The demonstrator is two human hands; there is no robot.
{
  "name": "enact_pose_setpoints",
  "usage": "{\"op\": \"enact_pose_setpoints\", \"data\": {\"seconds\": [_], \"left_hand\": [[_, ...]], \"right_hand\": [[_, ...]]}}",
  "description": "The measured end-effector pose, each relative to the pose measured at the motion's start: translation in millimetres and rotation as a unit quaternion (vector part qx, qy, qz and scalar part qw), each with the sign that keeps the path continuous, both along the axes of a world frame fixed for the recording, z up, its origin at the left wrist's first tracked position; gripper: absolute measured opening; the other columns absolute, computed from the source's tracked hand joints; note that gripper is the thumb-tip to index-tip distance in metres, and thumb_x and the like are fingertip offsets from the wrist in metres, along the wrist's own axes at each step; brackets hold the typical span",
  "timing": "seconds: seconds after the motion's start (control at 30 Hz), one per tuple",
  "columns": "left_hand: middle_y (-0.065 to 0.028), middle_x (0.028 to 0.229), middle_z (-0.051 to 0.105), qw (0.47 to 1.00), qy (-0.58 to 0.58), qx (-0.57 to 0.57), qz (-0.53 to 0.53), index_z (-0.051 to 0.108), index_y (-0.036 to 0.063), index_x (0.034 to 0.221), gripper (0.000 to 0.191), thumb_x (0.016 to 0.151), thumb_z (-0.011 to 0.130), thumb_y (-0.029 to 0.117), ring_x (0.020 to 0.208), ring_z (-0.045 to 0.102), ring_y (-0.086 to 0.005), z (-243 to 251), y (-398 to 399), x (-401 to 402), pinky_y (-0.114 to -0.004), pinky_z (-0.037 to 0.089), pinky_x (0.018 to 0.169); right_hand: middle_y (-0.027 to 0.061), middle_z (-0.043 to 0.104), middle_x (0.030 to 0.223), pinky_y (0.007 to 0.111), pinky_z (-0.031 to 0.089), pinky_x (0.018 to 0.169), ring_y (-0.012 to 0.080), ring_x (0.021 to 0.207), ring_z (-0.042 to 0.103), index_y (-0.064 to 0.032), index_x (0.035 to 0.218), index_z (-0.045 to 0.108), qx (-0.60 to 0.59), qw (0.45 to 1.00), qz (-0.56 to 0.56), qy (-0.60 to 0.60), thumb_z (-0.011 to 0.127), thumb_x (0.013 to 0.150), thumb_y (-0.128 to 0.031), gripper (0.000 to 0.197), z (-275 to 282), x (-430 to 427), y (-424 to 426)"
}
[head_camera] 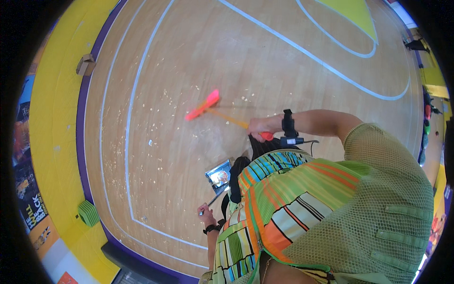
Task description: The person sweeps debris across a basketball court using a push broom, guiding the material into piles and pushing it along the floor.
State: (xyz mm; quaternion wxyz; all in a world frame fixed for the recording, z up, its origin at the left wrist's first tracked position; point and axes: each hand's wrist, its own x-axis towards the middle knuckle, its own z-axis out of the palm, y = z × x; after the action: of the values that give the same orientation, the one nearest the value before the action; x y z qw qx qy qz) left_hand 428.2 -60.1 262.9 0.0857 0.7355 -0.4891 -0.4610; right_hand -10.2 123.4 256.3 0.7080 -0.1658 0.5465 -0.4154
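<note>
My right hand point(260, 128) grips an orange stick with a red end, just above the picture's middle. This stick leads to a blurred red-orange brush head point(203, 105) over the wooden floor point(184, 64). At the lower centre my left hand point(206, 214) is closed around a thin metal handle. The handle runs up to a shiny metal dustpan point(218, 174), which lies near my feet, partly hidden by dark clothing or a shoe. Something light and pinkish shows on or reflects in the pan. Many small pale flakes point(166, 94) are scattered over the floor.
A purple border and yellow strip point(56, 142) curve along the left. Near it are a cardboard box point(86, 65), a green ridged object point(88, 213) and a dark bench-like block point(138, 268). A small shiny scrap point(150, 142) lies on the floor.
</note>
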Motion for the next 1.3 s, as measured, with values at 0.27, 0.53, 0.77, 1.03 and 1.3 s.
{"op": "enact_pose_setpoints", "data": {"seconds": [0.27,0.53,0.77,1.03,1.3], "left_hand": [[0.001,0.074,0.046,0.998,-0.009,-0.021,0.057,0.044,0.012,0.074,0.016,0.073,0.059,0.017,0.071,0.043,-0.0114,15,-5,16,-0.031,0.038,0.059],[0.0037,0.065,0.046,0.998,-0.022,-0.04,0.048,0.044,0.0129,0.07,0.014,0.072,0.058,0.015,0.061,0.043,-0.0091,-7,-34,16,-0.027,0.035,0.052],[0.0019,0.058,0.044,0.997,0.034,-0.071,-0.003,0.045,0.0101,0.069,0.012,0.073,0.056,0.013,0.047,0.038,-0.0077,-33,-67,-13,-0.022,0.032,0.04],[0.0032,0.057,0.041,0.993,0.113,-0.038,0.02,0.045,0.0073,0.069,0.014,0.076,0.056,0.013,0.047,0.036,-0.0053,-71,-95,-32,-0.019,0.029,0.041],[0.0032,0.064,0.043,0.991,0.113,-0.066,-0.036,0.047,0.0067,0.071,0.01,0.075,0.056,0.008,0.06,0.038,-0.0057,-111,-129,-54,-0.02,0.034,0.055]], "right_hand": [[-0.0034,0.031,0.044,0.018,0.021,0.031,0.0049,0.034,0.029,-0.0066,0.054,0.038,0.068,0.934,-0.062,-0.344,0.048,0.078,-0.01,0.026,15,1,-12],[-0.007,0.027,0.045,0.018,0.019,0.03,0.0017,0.035,0.027,-0.0112,0.053,0.034,0.071,0.974,-0.15,-0.155,0.047,0.078,-0.01,0.029,38,-86,-19],[-0.0068,0.029,0.044,0.018,0.023,0.032,0.0034,0.034,0.03,-0.0135,0.052,0.03,0.098,0.968,-0.228,-0.03,0.048,0.076,-0.009,0.03,-6,-158,-73],[0.0046,0.049,0.045,0.027,0.037,0.041,0.0148,0.04,0.046,-0.0037,0.052,0.046,-0.105,0.983,-0.048,0.146,0.048,0.073,-0.016,0.025,-20,-89,-117],[-0.0067,0.034,0.046,0.015,0.022,0.031,0.0002,0.036,0.031,-0.0034,0.058,0.044,0.185,0.96,0.037,-0.205,0.045,0.079,-0.009,0.022,60,-27,-130]]}}
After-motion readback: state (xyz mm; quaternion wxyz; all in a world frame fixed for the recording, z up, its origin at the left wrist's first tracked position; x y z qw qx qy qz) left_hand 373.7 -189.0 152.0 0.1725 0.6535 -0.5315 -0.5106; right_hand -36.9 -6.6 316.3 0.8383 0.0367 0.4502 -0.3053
